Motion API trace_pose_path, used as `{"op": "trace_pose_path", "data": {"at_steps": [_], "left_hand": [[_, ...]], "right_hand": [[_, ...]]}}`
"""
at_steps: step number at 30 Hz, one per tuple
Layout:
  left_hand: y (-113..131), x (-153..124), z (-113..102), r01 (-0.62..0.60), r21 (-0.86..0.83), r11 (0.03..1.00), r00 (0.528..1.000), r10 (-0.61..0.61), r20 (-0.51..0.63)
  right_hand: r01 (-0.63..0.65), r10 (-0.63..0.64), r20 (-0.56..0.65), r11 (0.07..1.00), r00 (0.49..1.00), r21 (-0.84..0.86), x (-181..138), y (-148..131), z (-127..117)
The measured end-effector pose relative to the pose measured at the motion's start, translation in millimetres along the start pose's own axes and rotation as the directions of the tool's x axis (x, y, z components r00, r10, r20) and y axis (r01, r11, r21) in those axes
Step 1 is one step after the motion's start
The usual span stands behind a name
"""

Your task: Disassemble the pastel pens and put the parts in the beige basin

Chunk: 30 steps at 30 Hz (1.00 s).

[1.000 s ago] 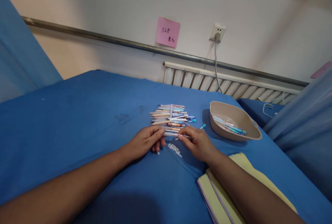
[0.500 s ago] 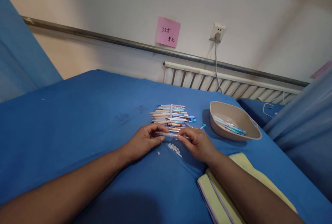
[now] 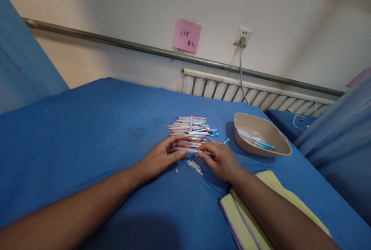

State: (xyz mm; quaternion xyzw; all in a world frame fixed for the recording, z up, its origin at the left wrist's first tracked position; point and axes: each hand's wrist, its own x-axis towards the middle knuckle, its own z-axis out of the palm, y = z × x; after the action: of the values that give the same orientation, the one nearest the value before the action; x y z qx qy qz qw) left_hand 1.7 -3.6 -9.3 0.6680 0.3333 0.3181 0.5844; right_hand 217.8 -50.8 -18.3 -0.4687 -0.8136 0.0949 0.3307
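A slim white pen (image 3: 189, 150) lies level between my two hands. My right hand (image 3: 222, 161) pinches its right end between thumb and fingers. Around its left end my left hand (image 3: 162, 155) is curled, the thumb against the near side and the fingers over the far side. Just beyond the hands lies a pile of pens (image 3: 179, 128), mostly pointing left, with one light pen (image 3: 191, 123) laid across them. Several small white pieces (image 3: 194, 166) lie on the blue sheet (image 3: 95, 126) in front of the hands.
At the right stands a beige basin (image 3: 281, 142) with several pens inside. A folded yellow towel (image 3: 246, 219) lies under my right forearm. Behind the blue surface are a radiator (image 3: 214, 89), a metal rail (image 3: 130, 47) and a plugged socket (image 3: 242, 36). Blue curtains (image 3: 342, 153) hang at both sides.
My left fingers and thumb have shifted slightly to the right along the pen. My right hand and the pile look the same.
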Motion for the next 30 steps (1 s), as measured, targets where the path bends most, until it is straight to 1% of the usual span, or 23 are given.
{"op": "trace_pose_path", "data": {"at_steps": [2, 3, 6, 9, 12, 14, 15, 16, 17, 18, 19, 20, 22, 23, 24, 25, 26, 28, 30], "left_hand": [[-1, 1, 0, 0.054, 0.046, 0.997, 0.998, -0.055, 0.009], [-2, 1, -1, 0.061, 0.066, 0.996, 0.998, -0.062, 0.008], [-3, 1, -1, 0.013, 0.051, 0.999, 1.000, -0.012, -0.020], [-2, 0, 0, -0.014, -0.011, 1.000, 1.000, 0.014, -0.004], [0, -1, 0, 0.046, 0.005, 0.999, 0.999, -0.046, 0.009], [-1, 0, -2, 0.061, 0.024, 0.998, 0.998, -0.060, -0.022], [-2, 1, -3, 0.056, 0.021, 0.998, 0.998, -0.055, -0.040], [-3, 2, -4, 0.047, 0.017, 0.999, 0.997, -0.046, -0.061], [-4, 4, -5, 0.043, 0.015, 0.999, 0.996, -0.042, -0.081], [-5, 5, -6, 0.045, 0.016, 0.999, 0.995, -0.043, -0.092], [-6, 6, -7, 0.051, 0.021, 0.998, 0.994, -0.049, -0.095], [-6, 7, -8, 0.056, 0.028, 0.998, 0.994, -0.053, -0.091], [-6, 8, -8, 0.067, 0.051, 0.996, 0.995, -0.063, -0.076], [-5, 8, -7, 0.075, 0.064, 0.995, 0.995, -0.070, -0.075], [-4, 7, -7, 0.082, 0.074, 0.994, 0.994, -0.076, -0.076], [-3, 7, -6, 0.087, 0.082, 0.993, 0.994, -0.081, -0.078], [-2, 6, -5, 0.089, 0.085, 0.992, 0.993, -0.083, -0.079], [0, 6, -3, 0.079, 0.086, 0.993, 0.995, -0.073, -0.073], [0, 6, -2, 0.073, 0.089, 0.993, 0.996, -0.068, -0.065]], "right_hand": [[0.002, -0.002, 0.005, 1.000, 1.000, -0.001, 0, 0, 0], [0.003, -0.003, 0.007, 1.000, 1.000, 0.002, 0, 0, 0], [-0.002, 0.003, -0.012, 1.000, 1.000, 0.011, 0, 0, 0], [-0.008, 0.008, -0.034, 1.000, 0.999, 0.004, 0, 2, 1], [0.024, -0.024, -0.015, 1.000, 1.000, -0.018, 1, 1, 1], [0.057, -0.057, -0.010, 0.997, 0.998, -0.060, 2, 0, -3], [0.063, -0.066, -0.027, 0.994, 0.997, -0.092, 3, 1, -7], [0.055, -0.064, -0.068, 0.990, 0.996, -0.128, 4, 2, -12], [0.024, -0.047, -0.139, 0.986, 0.989, -0.162, 5, 4, -19], [-0.030, -0.013, -0.231, 0.982, 0.973, -0.185, 5, 9, -27], [-0.103, 0.033, -0.337, 0.976, 0.941, -0.190, 4, 15, -36], [-0.189, 0.095, -0.444, 0.966, 0.891, -0.174, 2, 25, -46], [-0.347, 0.229, -0.577, 0.932, 0.784, -0.101, -4, 50, -67], [-0.418, 0.296, -0.573, 0.904, 0.764, -0.090, -9, 67, -79], [-0.492, 0.370, -0.539, 0.865, 0.757, -0.097, -14, 84, -90], [-0.560, 0.442, -0.475, 0.817, 0.761, -0.137, -19, 101, -101], [-0.622, 0.508, -0.416, 0.755, 0.754, -0.206, -23, 118, -111], [-0.684, 0.628, -0.277, 0.624, 0.727, -0.379, -29, 148, -126], [-0.682, 0.668, -0.212, 0.592, 0.713, -0.429, -29, 168, -132]]}}
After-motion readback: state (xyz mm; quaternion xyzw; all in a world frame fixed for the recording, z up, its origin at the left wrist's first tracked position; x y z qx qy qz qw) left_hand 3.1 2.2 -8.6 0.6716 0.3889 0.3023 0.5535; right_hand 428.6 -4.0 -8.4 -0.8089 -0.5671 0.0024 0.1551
